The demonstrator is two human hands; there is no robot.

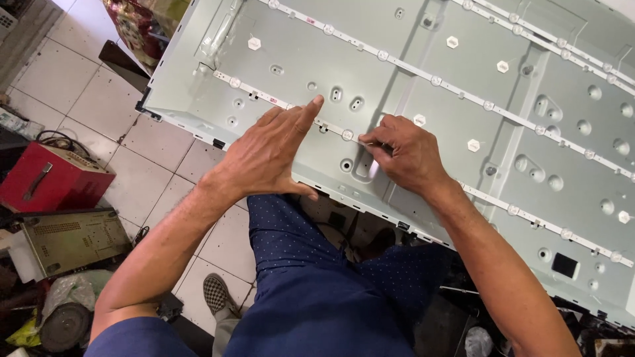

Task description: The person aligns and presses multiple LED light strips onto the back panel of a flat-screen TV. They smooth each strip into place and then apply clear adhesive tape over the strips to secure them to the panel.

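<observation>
Closest to us, at the bottom of the view, were our own blue dotted trousers (311, 291) and a checkered shoe (215, 293) on the pale tiled floor (149, 175). Far left on that floor sat a red metal box (49, 178) with a handle, and just below it a beige metal chassis (73, 239) with vent slots. Moving right, our left hand (271, 155) lay flat on the near edge of a large grey metal back panel (423, 99), fingers together and stretched out, the index finger pointing up along a thin white light strip (331, 127); this hand gripped nothing and only pressed down beside the strip. Next, to its right, our right hand (403, 152) pinched that same strip between thumb and fingertips (368, 140), closed tightly on it near one of its round lenses. The strip ran slantwise across the panel's lower part, from the upper left down towards the right edge. Further right, two more such strips (463, 92) crossed the panel in parallel, with small white hexagonal pegs (473, 145) between them.
</observation>
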